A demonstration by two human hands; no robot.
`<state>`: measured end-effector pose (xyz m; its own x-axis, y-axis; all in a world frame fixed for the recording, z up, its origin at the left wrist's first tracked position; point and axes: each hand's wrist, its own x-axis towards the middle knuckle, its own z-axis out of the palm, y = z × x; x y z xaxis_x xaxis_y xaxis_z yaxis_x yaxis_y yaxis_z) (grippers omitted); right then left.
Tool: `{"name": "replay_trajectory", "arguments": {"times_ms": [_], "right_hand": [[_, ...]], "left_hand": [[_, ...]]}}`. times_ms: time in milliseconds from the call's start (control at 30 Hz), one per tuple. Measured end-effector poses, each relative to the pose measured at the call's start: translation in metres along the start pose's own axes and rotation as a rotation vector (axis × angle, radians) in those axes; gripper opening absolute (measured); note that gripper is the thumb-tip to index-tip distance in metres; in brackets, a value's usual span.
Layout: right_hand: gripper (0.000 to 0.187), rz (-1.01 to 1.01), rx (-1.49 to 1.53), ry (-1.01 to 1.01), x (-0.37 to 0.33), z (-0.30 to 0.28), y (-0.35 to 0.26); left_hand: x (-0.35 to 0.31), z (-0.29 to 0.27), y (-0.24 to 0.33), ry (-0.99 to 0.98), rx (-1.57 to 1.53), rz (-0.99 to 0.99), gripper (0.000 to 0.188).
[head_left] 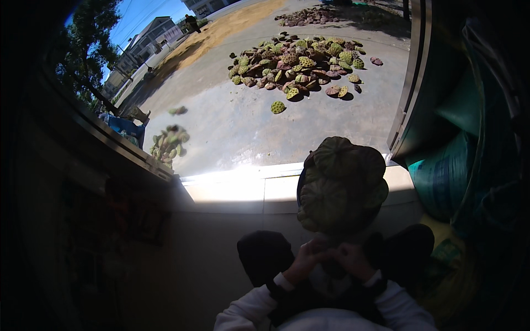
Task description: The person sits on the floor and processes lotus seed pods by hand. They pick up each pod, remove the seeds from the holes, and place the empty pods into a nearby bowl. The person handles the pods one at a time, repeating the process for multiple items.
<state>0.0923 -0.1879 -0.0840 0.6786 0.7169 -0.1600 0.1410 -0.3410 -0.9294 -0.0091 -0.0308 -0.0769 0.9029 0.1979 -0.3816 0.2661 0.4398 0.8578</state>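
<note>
My left hand (305, 260) and my right hand (352, 259) meet in shadow between my knees, fingers curled toward each other. Both are closed around a small dark, rounded thing (333, 269), too dim to name. Just beyond my hands, green lotus seed pods (339, 185) are heaped high, hiding most of what they sit in; a dark curved rim (300, 190) shows on the left side.
A bright doorway sill (237, 182) crosses ahead. Outside lie a large pile of lotus seed pods (292, 63), a smaller pile (170, 144) at left and a farther one (306, 16). Green sacks (444, 171) stand at right. A person (192, 23) is far off.
</note>
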Motion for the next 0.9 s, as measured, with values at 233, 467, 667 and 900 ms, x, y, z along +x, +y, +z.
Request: {"name": "replay_trajectory", "arguments": {"times_ms": [233,467,667,900], "right_hand": [[0.041,-0.107,-0.097,0.012,-0.001,-0.002,-0.001],[0.044,-0.222,-0.252,0.035,-0.007,-0.006,-0.008],[0.037,-0.298,-0.544,0.011,-0.012,-0.010,-0.017],[0.034,-0.244,-0.240,-0.014,-0.008,-0.021,-0.018]], "left_hand": [[-0.001,-0.003,-0.002,-0.055,0.075,0.050,0.034],[-0.002,-0.002,-0.004,-0.037,0.011,0.030,0.034],[0.002,-0.006,-0.009,-0.074,0.394,0.153,0.024],[0.004,0.005,0.004,0.096,-0.068,-0.095,0.027]]}}
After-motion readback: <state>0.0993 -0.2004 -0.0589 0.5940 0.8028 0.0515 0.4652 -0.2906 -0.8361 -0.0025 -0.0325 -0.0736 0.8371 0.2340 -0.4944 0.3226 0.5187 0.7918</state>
